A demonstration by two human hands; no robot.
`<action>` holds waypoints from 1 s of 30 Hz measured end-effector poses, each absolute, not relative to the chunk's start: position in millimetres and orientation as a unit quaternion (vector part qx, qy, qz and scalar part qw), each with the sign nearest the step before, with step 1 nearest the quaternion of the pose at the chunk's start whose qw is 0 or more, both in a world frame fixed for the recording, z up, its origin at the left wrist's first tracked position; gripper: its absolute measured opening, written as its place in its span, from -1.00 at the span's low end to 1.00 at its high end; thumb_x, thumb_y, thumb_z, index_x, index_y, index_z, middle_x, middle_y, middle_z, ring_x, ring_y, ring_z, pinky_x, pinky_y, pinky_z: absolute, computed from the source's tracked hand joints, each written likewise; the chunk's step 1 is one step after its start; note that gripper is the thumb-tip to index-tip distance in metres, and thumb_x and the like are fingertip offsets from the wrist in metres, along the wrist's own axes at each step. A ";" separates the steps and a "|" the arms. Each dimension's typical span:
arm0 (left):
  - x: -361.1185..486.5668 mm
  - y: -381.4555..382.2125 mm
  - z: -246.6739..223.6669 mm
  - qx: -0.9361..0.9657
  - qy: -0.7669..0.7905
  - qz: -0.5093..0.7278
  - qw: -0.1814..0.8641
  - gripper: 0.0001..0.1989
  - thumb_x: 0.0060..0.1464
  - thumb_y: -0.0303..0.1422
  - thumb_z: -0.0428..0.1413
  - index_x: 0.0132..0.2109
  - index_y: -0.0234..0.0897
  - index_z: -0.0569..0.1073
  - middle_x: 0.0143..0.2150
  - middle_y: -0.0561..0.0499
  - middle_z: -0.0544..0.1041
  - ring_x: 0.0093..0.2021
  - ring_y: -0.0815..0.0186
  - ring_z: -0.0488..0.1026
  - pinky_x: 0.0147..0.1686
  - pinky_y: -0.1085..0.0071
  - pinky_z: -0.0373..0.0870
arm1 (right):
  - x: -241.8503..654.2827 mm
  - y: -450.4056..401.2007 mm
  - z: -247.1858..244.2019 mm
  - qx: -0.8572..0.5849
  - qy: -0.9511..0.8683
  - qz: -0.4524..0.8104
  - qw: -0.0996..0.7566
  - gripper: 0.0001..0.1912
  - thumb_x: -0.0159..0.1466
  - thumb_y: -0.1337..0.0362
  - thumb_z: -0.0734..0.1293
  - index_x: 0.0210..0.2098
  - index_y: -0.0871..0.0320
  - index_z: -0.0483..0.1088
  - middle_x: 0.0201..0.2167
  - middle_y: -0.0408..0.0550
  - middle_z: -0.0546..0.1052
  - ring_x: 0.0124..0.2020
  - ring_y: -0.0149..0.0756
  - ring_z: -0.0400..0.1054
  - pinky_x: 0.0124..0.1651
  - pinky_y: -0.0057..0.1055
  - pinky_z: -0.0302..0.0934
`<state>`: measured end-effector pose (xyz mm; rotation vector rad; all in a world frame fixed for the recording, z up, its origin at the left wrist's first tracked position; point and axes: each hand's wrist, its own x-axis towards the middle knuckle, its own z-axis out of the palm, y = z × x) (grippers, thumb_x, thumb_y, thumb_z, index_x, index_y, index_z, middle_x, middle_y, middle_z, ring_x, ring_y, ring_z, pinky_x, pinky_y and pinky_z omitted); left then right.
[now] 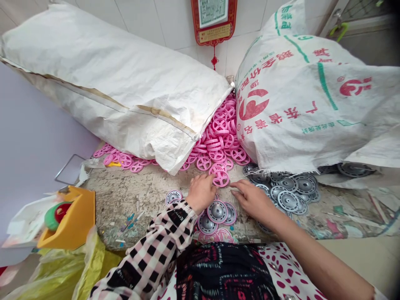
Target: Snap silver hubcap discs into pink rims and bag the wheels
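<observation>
My left hand [201, 192], in a checkered sleeve, is closed at the left edge of a pink spoked wheel [221, 178] at the front of a pink wheel heap. Its fingertips are partly hidden. On the other side of that wheel, my right hand [252, 200] has its index finger stretched toward the rim and its thumb apart, with nothing visible in it. Below my hands lie several grey discs with pink rims [217, 211], partly overlapping. Another rimmed disc [173, 196] lies left of my left wrist, partly covered by the sleeve.
Pink wheels [218, 139] spill from a large white sack [125, 79]. Grey discs [288, 201] are heaped before a printed sack [300, 112] on the right. A yellow-orange holder with a tape roll [70, 221] stands at the worn table's [137, 191] left end, above a yellow plastic bag [62, 266].
</observation>
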<state>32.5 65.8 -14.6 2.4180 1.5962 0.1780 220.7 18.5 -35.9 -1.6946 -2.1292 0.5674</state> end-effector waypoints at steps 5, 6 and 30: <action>44.5 83.7 -16.9 0.825 0.551 0.048 0.116 -0.62 0.09 -0.30 0.08 0.07 -0.26 0.37 -0.06 -0.15 0.54 -0.02 0.06 0.45 -0.05 0.18 0.32 | 257.8 -17.7 -24.9 -0.718 -0.686 0.083 0.085 -0.65 0.36 0.16 0.11 -0.02 0.11 0.41 -0.17 0.00 0.48 -0.20 -0.15 0.43 -0.29 -0.32 0.21; 46.8 86.0 -18.2 0.822 0.555 0.050 0.115 -0.61 0.08 -0.30 0.09 0.06 -0.28 0.36 -0.08 -0.16 0.54 -0.04 0.06 0.46 -0.07 0.19 0.32 | 264.9 -25.6 -25.7 -0.730 -0.676 0.074 0.074 -0.65 0.35 0.13 0.12 -0.02 0.10 0.41 -0.18 -0.01 0.47 -0.22 -0.14 0.43 -0.32 -0.31 0.20; 39.9 40.6 1.8 0.355 0.455 0.326 0.749 -0.73 -0.08 -0.48 0.25 -0.19 -0.33 0.39 -0.39 0.02 0.52 -0.45 0.38 0.49 -0.43 0.43 0.46 | 241.1 -57.1 -32.9 -0.637 -0.486 0.327 0.501 -0.76 0.21 0.08 0.33 -0.21 0.07 0.37 -0.46 -0.16 0.37 -0.48 -0.33 0.28 -0.43 -0.40 0.23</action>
